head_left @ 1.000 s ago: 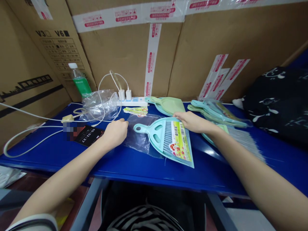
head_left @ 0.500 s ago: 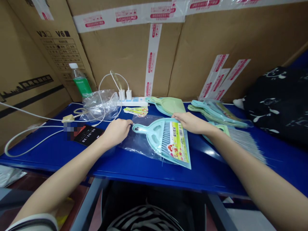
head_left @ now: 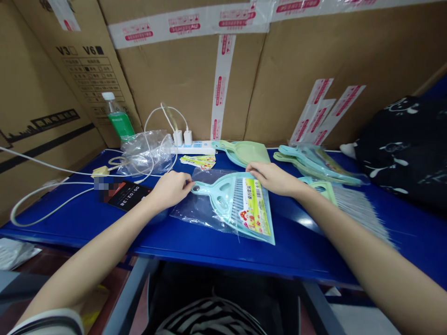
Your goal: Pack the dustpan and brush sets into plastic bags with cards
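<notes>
A light blue hand brush with a yellow label (head_left: 240, 204) lies on the blue table (head_left: 104, 218), inside a clear plastic bag (head_left: 199, 211). My left hand (head_left: 171, 188) is closed in a pinch on the bag's left edge, right by the brush handle's tip. My right hand (head_left: 270, 177) rests on the far corner of the brush head, its fingers curled over the bag's edge there.
A green dustpan (head_left: 244, 152) and a stack of bagged brush sets (head_left: 314, 163) lie behind. A phone showing a timer (head_left: 127, 195), a crumpled bag (head_left: 145, 151), a power strip (head_left: 192, 148), cables, a green bottle (head_left: 118, 118) and a black bag (head_left: 405, 144) stand around. Cardboard boxes wall the back.
The brush has slid further left into the clear bag. My left hand moved right to the bag's edge at the handle tip; my right hand shifted slightly left with the brush head.
</notes>
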The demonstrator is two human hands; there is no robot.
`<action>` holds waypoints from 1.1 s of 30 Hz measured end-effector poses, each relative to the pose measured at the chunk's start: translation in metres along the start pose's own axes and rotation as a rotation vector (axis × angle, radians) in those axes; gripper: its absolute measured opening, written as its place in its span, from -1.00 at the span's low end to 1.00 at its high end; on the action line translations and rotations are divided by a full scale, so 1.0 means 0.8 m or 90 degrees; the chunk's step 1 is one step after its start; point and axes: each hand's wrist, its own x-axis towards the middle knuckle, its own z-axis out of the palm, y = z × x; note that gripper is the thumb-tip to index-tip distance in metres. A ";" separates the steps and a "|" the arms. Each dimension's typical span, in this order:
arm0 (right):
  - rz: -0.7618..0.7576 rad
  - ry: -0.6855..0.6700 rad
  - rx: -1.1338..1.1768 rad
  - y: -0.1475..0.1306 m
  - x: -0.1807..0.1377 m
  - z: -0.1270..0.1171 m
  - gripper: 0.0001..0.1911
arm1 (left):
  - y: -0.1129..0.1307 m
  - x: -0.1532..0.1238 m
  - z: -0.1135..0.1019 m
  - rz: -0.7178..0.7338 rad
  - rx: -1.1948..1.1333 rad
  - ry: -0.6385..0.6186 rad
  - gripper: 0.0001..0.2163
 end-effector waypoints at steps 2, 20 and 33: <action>-0.002 0.001 0.007 -0.001 0.001 -0.001 -0.79 | 0.000 0.001 -0.001 -0.003 0.008 -0.008 -0.72; 0.307 -0.096 0.568 -0.013 0.001 0.003 -0.85 | 0.002 -0.001 -0.003 -0.065 0.142 -0.034 -0.71; 0.311 -0.198 0.770 -0.005 0.000 0.004 -0.53 | 0.002 -0.003 -0.011 -0.110 0.202 -0.074 -0.65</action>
